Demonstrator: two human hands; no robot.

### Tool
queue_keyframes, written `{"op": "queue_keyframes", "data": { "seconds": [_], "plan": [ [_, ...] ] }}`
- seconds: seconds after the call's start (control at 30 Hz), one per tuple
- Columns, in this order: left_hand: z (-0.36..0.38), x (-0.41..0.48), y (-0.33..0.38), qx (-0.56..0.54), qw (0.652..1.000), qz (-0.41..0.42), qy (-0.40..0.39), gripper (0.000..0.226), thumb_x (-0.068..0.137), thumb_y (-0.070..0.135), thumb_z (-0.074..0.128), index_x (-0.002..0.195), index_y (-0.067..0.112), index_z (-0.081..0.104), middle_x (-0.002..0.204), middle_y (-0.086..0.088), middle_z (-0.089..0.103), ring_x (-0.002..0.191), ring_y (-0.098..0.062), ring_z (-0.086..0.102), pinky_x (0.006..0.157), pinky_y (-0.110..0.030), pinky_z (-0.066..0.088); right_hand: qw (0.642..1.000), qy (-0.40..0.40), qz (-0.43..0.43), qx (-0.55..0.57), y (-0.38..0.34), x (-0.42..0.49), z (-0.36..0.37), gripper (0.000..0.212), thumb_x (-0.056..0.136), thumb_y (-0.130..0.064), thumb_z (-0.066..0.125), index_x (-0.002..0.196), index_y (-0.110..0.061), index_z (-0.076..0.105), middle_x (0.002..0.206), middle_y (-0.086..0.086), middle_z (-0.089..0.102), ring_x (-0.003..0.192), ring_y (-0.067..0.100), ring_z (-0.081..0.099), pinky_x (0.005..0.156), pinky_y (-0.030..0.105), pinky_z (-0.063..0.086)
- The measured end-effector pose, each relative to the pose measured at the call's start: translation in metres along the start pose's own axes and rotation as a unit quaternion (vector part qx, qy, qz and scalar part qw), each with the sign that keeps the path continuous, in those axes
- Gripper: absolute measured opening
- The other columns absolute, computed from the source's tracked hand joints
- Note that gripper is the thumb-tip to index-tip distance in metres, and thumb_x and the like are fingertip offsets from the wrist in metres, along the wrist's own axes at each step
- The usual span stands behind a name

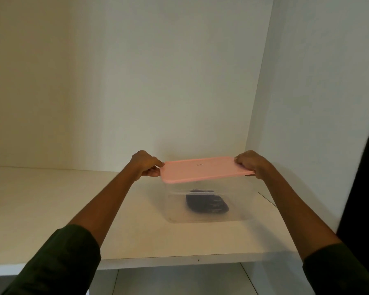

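Here, gripping the pink lid (205, 169) by its two short ends: left hand (146, 163) pinching the left edge, thumb on top and fingers curled beneath; right hand (252, 163) pinching the right edge likewise. Holding it level just over a clear plastic container (175, 209), contact with the rim too blurred to tell. Inside, a dark flat object (207, 203) on the bottom. Underneath, a white shelf (51, 209), container near its right rear corner.

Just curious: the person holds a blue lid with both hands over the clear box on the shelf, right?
No: the head view shows the lid is pink, not blue. The left hand and right hand do hold it over the clear box on the shelf.
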State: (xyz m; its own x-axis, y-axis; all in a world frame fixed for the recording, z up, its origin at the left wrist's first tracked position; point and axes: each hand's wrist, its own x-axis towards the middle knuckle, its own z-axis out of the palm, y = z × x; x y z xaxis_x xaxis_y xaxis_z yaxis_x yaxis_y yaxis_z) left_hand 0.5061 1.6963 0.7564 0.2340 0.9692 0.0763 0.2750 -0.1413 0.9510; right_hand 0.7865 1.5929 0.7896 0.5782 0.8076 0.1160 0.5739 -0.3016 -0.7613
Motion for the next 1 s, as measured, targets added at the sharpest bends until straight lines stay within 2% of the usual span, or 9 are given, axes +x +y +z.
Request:
{"op": "queue_keyframes", "data": {
  "seconds": [0.07, 0.13, 0.2, 0.5, 0.63, 0.8, 0.87, 0.93, 1.0],
  "plan": [
    [0.001, -0.002, -0.001, 0.013, 1.0, -0.006, -0.015, 0.021, 0.081, 0.005, 0.068, 0.097, -0.008, 0.064, 0.068, -0.014, 0.063, 0.032, -0.009, 0.06, 0.043, -0.017, 0.054, 0.998, 0.018, -0.028, -0.051, 0.002, 0.003, 0.001, 0.035, 0.092, -0.011, 0.051, 0.121, 0.007, 0.059, 0.118, 0.022, 0.062, 0.079, 0.024, 0.056, 0.069, 0.031, 0.045],
    [0.002, -0.004, 0.0, 0.022, 1.0, -0.007, -0.021, 0.021, 0.081, 0.006, 0.068, 0.098, -0.007, 0.064, 0.068, -0.014, 0.064, 0.033, -0.009, 0.06, 0.045, -0.017, 0.054, 0.994, 0.033, -0.043, -0.092, 0.005, 0.003, 0.002, 0.035, 0.092, -0.012, 0.05, 0.119, 0.009, 0.06, 0.124, 0.022, 0.061, 0.101, 0.032, 0.06, 0.087, 0.037, 0.047],
    [0.004, -0.006, 0.001, 0.029, 0.999, -0.005, -0.022, 0.021, 0.081, 0.006, 0.069, 0.097, -0.007, 0.065, 0.068, -0.014, 0.064, 0.033, -0.008, 0.06, 0.044, -0.016, 0.054, 0.989, 0.041, -0.052, -0.129, 0.008, 0.003, 0.003, 0.035, 0.093, -0.012, 0.048, 0.117, 0.009, 0.061, 0.123, 0.022, 0.062, 0.111, 0.035, 0.058, 0.096, 0.039, 0.045],
    [0.008, -0.001, 0.005, 0.082, 0.997, -0.007, -0.016, 0.018, 0.08, 0.007, 0.07, 0.092, -0.007, 0.065, 0.065, -0.015, 0.063, 0.033, -0.012, 0.059, 0.044, -0.022, 0.055, 0.976, 0.022, -0.073, -0.204, 0.023, 0.008, 0.007, 0.032, 0.089, -0.017, 0.05, 0.108, 0.001, 0.069, 0.114, 0.015, 0.069, 0.105, 0.031, 0.062, 0.087, 0.032, 0.049],
    [0.009, 0.0, 0.003, 0.085, 0.996, -0.016, -0.02, 0.017, 0.081, 0.007, 0.066, 0.092, -0.006, 0.064, 0.066, -0.015, 0.063, 0.047, -0.019, 0.061, 0.044, -0.022, 0.055, 0.973, 0.025, -0.081, -0.215, 0.025, 0.007, 0.012, 0.031, 0.088, -0.016, 0.05, 0.108, 0.001, 0.068, 0.113, 0.016, 0.068, 0.104, 0.031, 0.062, 0.085, 0.033, 0.049],
    [0.011, 0.003, 0.001, 0.076, 0.997, -0.013, -0.013, 0.017, 0.081, 0.006, 0.061, 0.093, -0.006, 0.062, 0.066, -0.016, 0.062, 0.031, -0.013, 0.059, 0.038, -0.02, 0.052, 0.968, 0.031, -0.091, -0.232, 0.027, 0.006, 0.017, 0.028, 0.088, -0.013, 0.049, 0.102, 0.003, 0.068, 0.105, 0.018, 0.069, 0.091, 0.029, 0.062, 0.069, 0.028, 0.043],
    [0.01, 0.004, 0.001, 0.079, 0.997, -0.014, -0.016, 0.018, 0.081, 0.007, 0.062, 0.094, -0.006, 0.062, 0.068, -0.016, 0.063, 0.033, -0.014, 0.06, 0.04, -0.021, 0.054, 0.967, 0.031, -0.092, -0.235, 0.027, 0.007, 0.016, 0.029, 0.089, -0.012, 0.048, 0.103, 0.004, 0.068, 0.106, 0.018, 0.069, 0.092, 0.029, 0.062, 0.07, 0.029, 0.044],
    [0.009, 0.004, 0.002, 0.088, 0.996, -0.016, -0.027, 0.02, 0.082, 0.008, 0.064, 0.096, -0.006, 0.063, 0.07, -0.015, 0.064, 0.043, -0.017, 0.061, 0.044, -0.022, 0.055, 0.966, 0.023, -0.09, -0.241, 0.029, 0.01, 0.012, 0.03, 0.089, -0.011, 0.047, 0.107, 0.004, 0.067, 0.111, 0.017, 0.069, 0.099, 0.03, 0.063, 0.079, 0.033, 0.049],
    [0.008, 0.002, 0.003, 0.095, 0.994, -0.019, -0.043, 0.023, 0.082, 0.01, 0.066, 0.1, -0.005, 0.063, 0.073, -0.014, 0.064, 0.052, -0.02, 0.062, 0.045, -0.022, 0.056, 0.967, 0.004, -0.085, -0.241, 0.028, 0.013, 0.009, 0.031, 0.09, -0.01, 0.047, 0.109, 0.006, 0.065, 0.112, 0.018, 0.068, 0.096, 0.028, 0.063, 0.083, 0.034, 0.05]
  ]
}}
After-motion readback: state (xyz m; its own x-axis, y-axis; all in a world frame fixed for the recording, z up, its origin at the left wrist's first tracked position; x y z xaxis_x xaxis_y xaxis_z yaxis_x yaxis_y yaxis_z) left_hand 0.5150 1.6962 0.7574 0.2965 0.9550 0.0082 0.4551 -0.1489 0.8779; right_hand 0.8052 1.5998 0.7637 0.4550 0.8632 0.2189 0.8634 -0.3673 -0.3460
